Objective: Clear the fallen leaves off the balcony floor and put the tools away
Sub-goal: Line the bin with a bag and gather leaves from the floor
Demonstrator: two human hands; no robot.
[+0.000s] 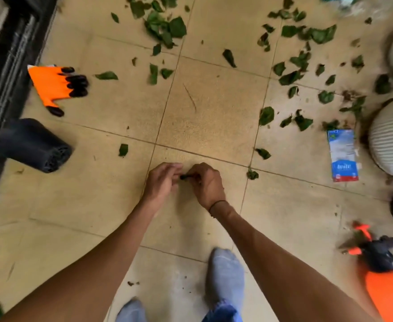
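Green fallen leaves (165, 26) lie scattered over the tan tiled floor (209, 117), mostly at the top and the right. My two hands meet over the middle tile. My right hand (206, 184) grips a small black object (187, 176) whose end sticks out toward the left. My left hand (163, 181) is beside it, its curled fingertips at that end. What the black object is cannot be made out. An orange glove with black fingertips (56, 86) lies on the floor at the left.
A black pot (34, 145) lies on its side by the dark door frame (2, 89) at left. A blue-and-white carton (343, 155) lies flat at right, next to ribbed white planters (392, 145). An orange sprayer (386, 275) stands at lower right. My socked feet (224, 275) are below.
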